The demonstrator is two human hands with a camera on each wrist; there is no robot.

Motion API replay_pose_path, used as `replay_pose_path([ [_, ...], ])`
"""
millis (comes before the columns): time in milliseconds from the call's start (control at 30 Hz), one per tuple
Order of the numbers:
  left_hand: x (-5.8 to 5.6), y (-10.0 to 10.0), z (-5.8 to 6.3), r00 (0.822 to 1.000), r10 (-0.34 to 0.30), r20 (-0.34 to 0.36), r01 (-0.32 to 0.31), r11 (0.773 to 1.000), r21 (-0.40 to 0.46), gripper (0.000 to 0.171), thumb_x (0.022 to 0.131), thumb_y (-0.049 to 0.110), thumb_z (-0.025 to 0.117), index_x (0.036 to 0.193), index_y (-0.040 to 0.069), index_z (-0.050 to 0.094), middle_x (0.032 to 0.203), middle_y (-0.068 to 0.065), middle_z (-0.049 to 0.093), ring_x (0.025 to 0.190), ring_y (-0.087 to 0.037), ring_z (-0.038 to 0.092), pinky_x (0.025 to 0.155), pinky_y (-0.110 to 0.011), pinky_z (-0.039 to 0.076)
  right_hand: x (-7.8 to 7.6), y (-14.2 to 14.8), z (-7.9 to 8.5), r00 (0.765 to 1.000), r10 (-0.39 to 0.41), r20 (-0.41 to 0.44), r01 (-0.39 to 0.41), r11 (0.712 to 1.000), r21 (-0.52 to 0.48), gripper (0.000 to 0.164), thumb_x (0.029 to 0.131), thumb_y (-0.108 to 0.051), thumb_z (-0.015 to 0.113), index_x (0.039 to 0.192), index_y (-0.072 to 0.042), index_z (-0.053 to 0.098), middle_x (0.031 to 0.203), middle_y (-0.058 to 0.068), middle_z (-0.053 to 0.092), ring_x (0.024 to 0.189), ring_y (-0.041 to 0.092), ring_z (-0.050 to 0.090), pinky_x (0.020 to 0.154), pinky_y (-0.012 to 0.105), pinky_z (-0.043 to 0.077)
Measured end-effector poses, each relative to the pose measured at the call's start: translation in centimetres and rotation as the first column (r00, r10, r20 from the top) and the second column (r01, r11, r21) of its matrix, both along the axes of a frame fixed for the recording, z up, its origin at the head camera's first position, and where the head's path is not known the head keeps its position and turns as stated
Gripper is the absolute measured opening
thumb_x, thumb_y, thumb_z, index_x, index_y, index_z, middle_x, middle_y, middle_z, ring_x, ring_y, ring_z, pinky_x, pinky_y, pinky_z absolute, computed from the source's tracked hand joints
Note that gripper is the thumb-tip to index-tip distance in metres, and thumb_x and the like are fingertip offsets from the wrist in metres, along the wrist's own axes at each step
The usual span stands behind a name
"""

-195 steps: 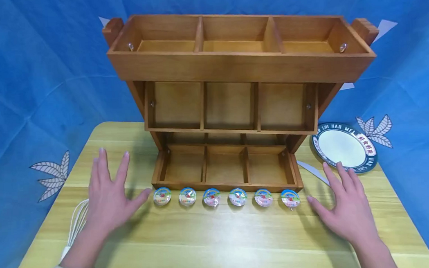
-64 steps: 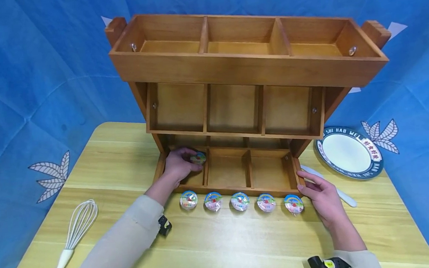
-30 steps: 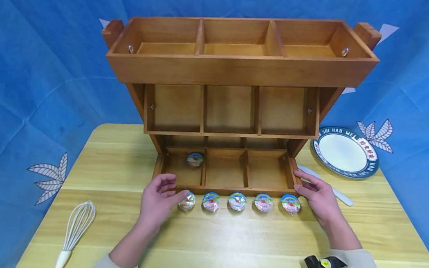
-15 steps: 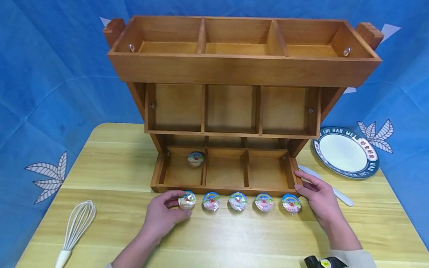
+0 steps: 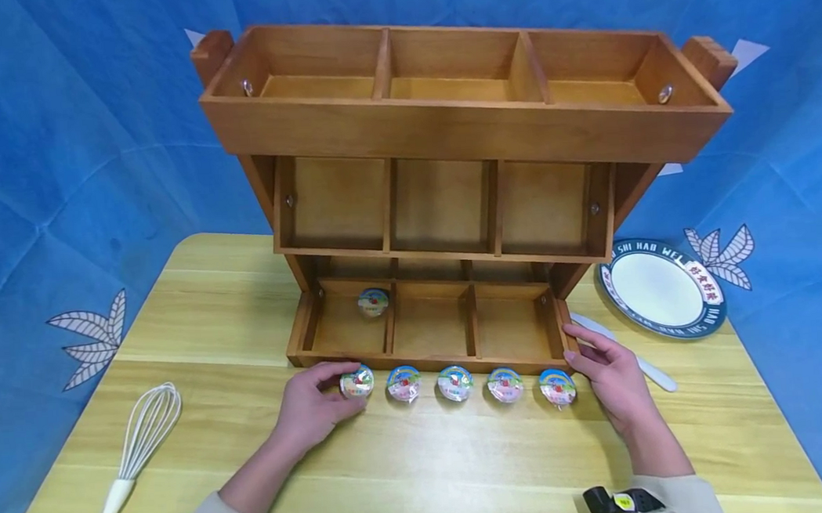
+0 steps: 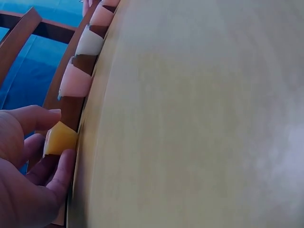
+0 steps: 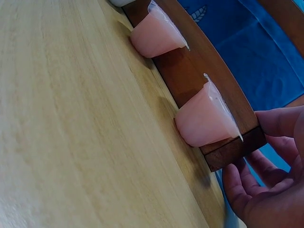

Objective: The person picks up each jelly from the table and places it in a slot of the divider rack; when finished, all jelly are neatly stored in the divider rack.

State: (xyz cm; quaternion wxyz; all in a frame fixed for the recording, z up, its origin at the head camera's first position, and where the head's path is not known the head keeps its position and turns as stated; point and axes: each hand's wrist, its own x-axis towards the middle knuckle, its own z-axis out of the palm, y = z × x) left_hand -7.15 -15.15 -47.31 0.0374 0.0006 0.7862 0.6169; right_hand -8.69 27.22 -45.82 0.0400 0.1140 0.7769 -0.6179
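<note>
yellow cup (image 6: 61,138), lid (image 5: 357,381) up, axis near vertical, in left hand (image 5: 310,408)

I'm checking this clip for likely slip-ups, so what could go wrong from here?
The left hand pinches the yellow cup close beside a pink cup, so it might knock that neighbour. The row of cups stands right along the front of the wooden rack; a cup lifted too low could catch its edge. The right hand grips the rack's front corner, so a tug there might shove the nearby end cup out of line.
</note>
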Motion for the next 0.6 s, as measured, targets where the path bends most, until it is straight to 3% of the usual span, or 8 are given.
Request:
replay_pose_path([
  [200, 0.1, -0.1, -0.2, 0.994, -0.024, -0.105, 0.015, 0.996, -0.089, 0.043, 0.066, -0.009, 0.087, 0.105, 0.004, 0.076, 0.1, -0.01, 0.067, 0.071, -0.018, 0.065, 0.062, -0.025, 0.057, -0.1, -0.1, 0.0, 1.0, 0.003, -0.004, -0.003, 1.0, 0.002, 0.049, 0.099, -0.013, 0.063, 0.145, -0.001, 0.05, 0.156, 0.013, 0.033, 0.129, 0.028, 0.039, 0.089, 0.01, 0.043],
  [333, 0.1, -0.2, 0.1, 0.992, -0.034, -0.125, 0.017, 0.991, -0.131, 0.042, 0.065, -0.008, 0.087, 0.103, 0.007, 0.076, 0.098, -0.007, 0.065, 0.07, -0.018, 0.063, 0.06, -0.025, 0.056, -0.1, -0.1, 0.1, 1.0, 0.001, -0.007, -0.001, 1.0, -0.001, 0.049, 0.099, -0.012, 0.064, 0.145, -0.001, 0.05, 0.156, 0.014, 0.032, 0.127, 0.026, 0.041, 0.089, 0.011, 0.044],
  [600, 0.6, -0.3, 1.5, 0.986, -0.06, -0.158, 0.039, 0.99, -0.135, 0.045, 0.064, -0.009, 0.087, 0.103, 0.008, 0.075, 0.1, -0.007, 0.066, 0.074, -0.02, 0.065, 0.065, -0.03, 0.058, -0.1, 0.0, 0.1, 1.0, 0.005, 0.006, -0.005, 1.0, 0.009, 0.05, 0.099, -0.013, 0.064, 0.146, -0.002, 0.049, 0.157, 0.013, 0.03, 0.131, 0.03, 0.039, 0.088, 0.01, 0.044],
])
